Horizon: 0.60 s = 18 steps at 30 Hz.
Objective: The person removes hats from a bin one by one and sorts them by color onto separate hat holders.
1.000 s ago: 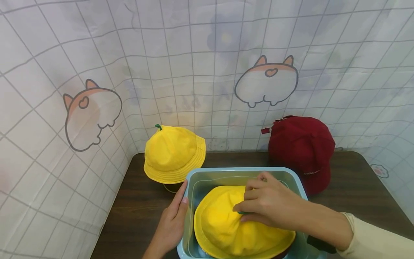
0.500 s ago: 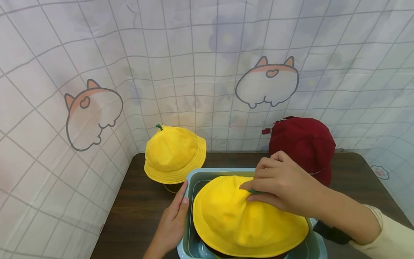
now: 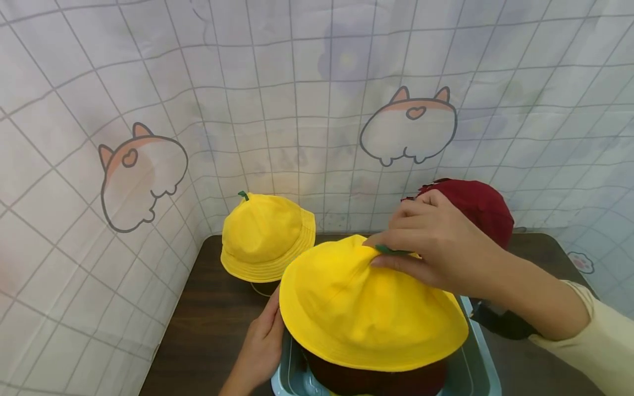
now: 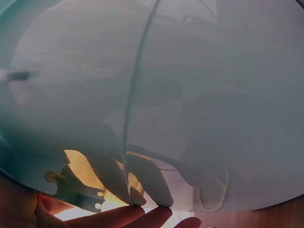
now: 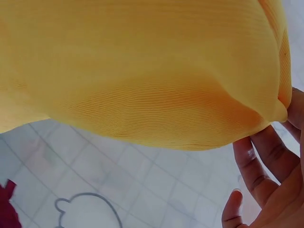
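Observation:
My right hand (image 3: pixel 436 242) pinches a yellow bucket hat (image 3: pixel 366 308) by the green leaf-shaped tab at its crown. The hat hangs over a light blue plastic basin (image 3: pixel 482 341), its wide brim spread and its top gathered. In the right wrist view, fingers (image 5: pixel 273 154) grasp the hat's puckered top. Beneath the brim shows a dark red item (image 3: pixel 376 380), mostly hidden, inside the basin. My left hand (image 3: pixel 258 344) rests against the basin's left side. Its fingertips (image 4: pixel 159 214) touch the basin's outer wall in the left wrist view.
Another yellow bucket hat (image 3: pixel 267 236) sits at the back left of the dark wooden table (image 3: pixel 198 313). At the back right is a dark red cap (image 3: pixel 475 206), partly behind my right hand. A white gridded cloth (image 3: pixel 317 110) with cartoon prints hangs around the table.
My right hand has risen and lifted the yellow hat out of the basin, uncovering more of the dark red item below. The left hand has stayed at the basin's left side.

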{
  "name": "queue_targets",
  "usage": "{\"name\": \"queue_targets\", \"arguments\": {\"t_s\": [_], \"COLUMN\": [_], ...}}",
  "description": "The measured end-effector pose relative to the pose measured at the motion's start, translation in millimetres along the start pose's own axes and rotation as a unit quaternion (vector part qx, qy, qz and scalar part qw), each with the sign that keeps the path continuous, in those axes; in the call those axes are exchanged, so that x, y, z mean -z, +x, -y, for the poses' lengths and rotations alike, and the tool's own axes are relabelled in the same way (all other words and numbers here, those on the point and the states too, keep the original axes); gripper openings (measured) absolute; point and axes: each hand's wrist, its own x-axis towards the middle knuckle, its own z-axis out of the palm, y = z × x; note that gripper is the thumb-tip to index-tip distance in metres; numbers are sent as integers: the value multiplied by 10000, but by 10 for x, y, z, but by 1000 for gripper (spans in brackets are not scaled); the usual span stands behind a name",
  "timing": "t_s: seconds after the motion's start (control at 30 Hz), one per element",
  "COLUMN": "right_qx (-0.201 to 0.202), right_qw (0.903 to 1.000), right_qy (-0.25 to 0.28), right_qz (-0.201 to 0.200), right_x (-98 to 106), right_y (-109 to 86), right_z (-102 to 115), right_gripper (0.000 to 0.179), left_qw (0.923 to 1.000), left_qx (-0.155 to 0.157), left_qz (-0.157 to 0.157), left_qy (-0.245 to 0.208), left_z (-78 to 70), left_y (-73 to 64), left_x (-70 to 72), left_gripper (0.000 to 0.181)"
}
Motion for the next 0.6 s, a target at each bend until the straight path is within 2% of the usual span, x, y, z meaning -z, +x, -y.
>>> {"name": "queue_targets", "arguments": {"t_s": [0.07, 0.23, 0.4, 0.6], "right_qx": [-33, -241, -461, -509], "right_qw": [10000, 9996, 9988, 9979], "right_qy": [-71, -161, -130, -165], "right_qz": [-49, -67, -108, -367], "right_x": [29, 76, 67, 11], "right_y": [69, 282, 539, 876], "right_z": [-34, -123, -219, -364], "right_gripper": [34, 22, 19, 21], "left_qw": [10000, 9996, 9989, 9989], "left_qx": [-18, 137, 263, 170], "left_qz": [-52, -185, -249, -229], "left_qy": [29, 134, 312, 374], "left_z": [-2, -21, -34, -25], "left_y": [-2, -4, -3, 2], "left_x": [0, 6, 8, 4], "left_gripper": [49, 50, 54, 53]}}
